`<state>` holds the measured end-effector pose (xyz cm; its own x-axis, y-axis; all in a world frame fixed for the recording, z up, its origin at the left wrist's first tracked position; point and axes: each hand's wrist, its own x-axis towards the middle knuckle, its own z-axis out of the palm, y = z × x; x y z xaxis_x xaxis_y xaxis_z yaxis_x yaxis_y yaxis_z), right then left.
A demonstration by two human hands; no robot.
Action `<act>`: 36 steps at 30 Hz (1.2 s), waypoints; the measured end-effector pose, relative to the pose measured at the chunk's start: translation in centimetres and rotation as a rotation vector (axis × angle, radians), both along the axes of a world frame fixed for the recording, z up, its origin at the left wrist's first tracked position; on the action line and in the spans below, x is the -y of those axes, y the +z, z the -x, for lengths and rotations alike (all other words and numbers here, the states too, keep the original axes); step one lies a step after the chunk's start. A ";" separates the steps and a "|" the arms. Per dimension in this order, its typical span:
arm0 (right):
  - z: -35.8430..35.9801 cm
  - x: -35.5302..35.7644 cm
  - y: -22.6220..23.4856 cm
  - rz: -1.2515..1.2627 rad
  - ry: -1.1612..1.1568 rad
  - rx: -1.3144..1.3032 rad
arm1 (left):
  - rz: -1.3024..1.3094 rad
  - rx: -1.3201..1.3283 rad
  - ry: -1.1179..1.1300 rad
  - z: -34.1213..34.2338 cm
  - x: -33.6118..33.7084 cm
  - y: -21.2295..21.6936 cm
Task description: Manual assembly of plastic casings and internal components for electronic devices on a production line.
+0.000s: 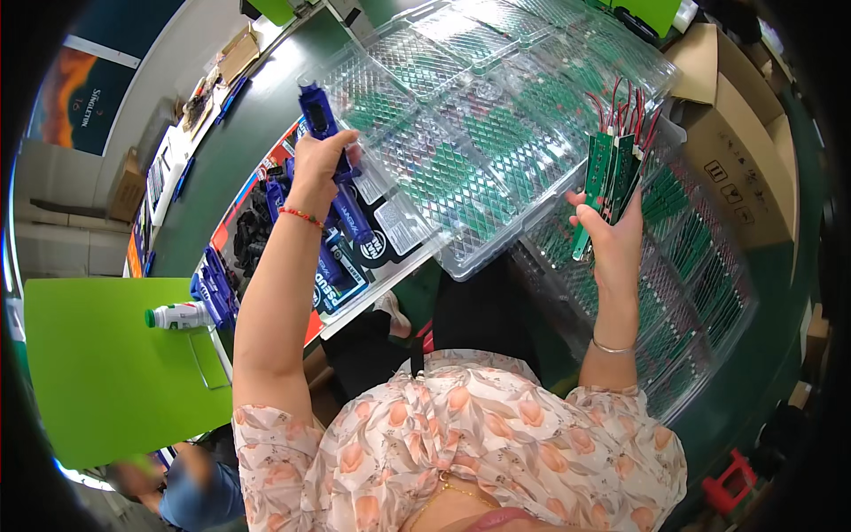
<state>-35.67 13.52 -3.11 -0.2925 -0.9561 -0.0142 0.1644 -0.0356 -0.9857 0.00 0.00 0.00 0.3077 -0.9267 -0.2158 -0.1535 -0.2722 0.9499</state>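
My left hand point(321, 167) is closed round a long dark-blue plastic casing point(316, 113), whose upper end sticks out past my fingers. Below that hand, more blue casings point(351, 213) lie on a printed sheet point(399, 226), beside a heap of black parts point(252, 232). On the other side, my right hand point(615, 241) grips a bundle of narrow green circuit boards point(601, 174). Red and black wires point(628, 108) fan out from the top of the bundle. It is held above the edges of clear plastic trays.
A wide clear tray point(461, 262) with green boards inside covers the table's middle; another tray point(660, 395) sits lower right. An open cardboard box point(740, 168) stands right. At left are a bright green stool seat point(106, 372) and a white bottle point(177, 316). Another person point(199, 488) sits lower left.
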 end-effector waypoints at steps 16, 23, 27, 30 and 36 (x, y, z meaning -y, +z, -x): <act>0.4 -3.6 -3.3 0.006 -0.248 0.107 | 0.294 -0.438 0.009 2.9 0.7 7.8; 1.0 -6.2 -2.7 -0.019 -0.041 -0.740 | 0.382 -0.610 -0.168 3.0 0.9 14.9; -3.7 -2.3 2.6 0.120 0.072 -1.041 | 0.479 -0.613 -0.144 1.6 -0.3 17.8; -5.3 5.3 -1.3 0.501 0.086 -1.208 | 0.435 -0.660 -0.220 0.2 -1.3 18.7; -13.9 13.6 -1.5 0.652 0.281 -1.783 | 0.521 -0.671 -0.055 -3.2 -7.2 18.9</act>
<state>-21.76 -0.10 -4.62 0.5794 -0.7044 0.4101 -0.8058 -0.5706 0.1584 3.15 7.16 18.90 0.2191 -0.9681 0.1218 0.4868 0.2167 0.8462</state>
